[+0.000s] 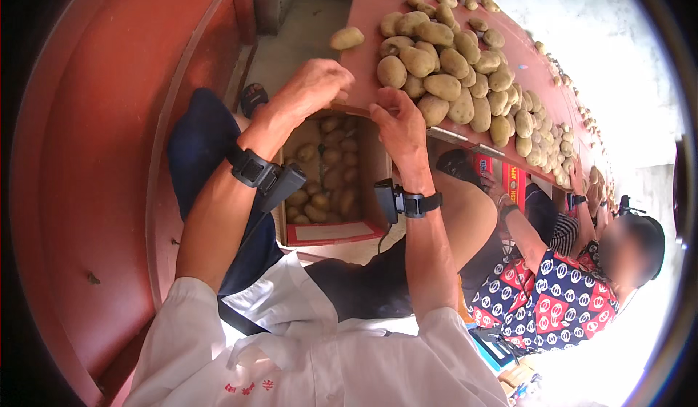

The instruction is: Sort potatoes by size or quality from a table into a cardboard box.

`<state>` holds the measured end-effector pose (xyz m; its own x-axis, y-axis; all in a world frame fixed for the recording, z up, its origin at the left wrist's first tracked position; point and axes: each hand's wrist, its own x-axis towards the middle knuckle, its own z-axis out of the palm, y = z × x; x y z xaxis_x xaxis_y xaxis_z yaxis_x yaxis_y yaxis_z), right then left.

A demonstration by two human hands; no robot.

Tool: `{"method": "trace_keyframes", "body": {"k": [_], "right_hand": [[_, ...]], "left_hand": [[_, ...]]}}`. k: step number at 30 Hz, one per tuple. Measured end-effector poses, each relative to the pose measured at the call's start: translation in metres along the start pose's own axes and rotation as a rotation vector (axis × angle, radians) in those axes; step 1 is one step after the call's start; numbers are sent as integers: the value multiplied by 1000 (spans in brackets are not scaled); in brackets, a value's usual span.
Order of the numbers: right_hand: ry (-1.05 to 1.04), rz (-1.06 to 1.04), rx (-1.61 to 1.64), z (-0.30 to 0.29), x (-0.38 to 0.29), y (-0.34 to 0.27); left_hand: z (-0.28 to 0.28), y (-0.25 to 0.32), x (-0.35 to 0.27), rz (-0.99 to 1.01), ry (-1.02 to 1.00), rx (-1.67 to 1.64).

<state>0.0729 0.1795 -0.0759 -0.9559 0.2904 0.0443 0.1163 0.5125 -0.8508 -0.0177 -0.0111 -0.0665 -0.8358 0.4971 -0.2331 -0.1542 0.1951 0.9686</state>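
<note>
A long heap of potatoes [443, 60] lies on the reddish table [365, 60]. Over the table's near left corner is my left hand [322, 82], fingers curled and slightly blurred; whether it holds anything is hidden. A single potato [347, 38] rests at the table's left edge, just beyond that hand. My right hand [401, 120] is raised by the table's near edge, beside the closest potatoes, with thumb and fingers bent and apart and nothing seen between them. Below both hands stands an open cardboard box [376, 202] with many potatoes [316, 208] inside.
At the right, a co-worker in a patterned shirt [567, 298] sits along the same table, one hand [493, 189] below its edge, near a red printed box [513, 186]. A red wooden panel [98, 161] rises at my left. Metal hinges [447, 135] line the table's edge.
</note>
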Motion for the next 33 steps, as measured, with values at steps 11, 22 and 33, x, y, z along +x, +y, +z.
{"method": "trace_keyframes", "body": {"k": [11, 22, 33], "right_hand": [[-224, 228, 137, -23, -56, 17], [-527, 178, -87, 57, -65, -1], [-579, -37, -484, 182, -125, 273]], "left_hand": [[-20, 14, 16, 290, 266, -125], [-143, 1, -28, 438, -124, -460], [-102, 103, -134, 324, 179, -582]]}}
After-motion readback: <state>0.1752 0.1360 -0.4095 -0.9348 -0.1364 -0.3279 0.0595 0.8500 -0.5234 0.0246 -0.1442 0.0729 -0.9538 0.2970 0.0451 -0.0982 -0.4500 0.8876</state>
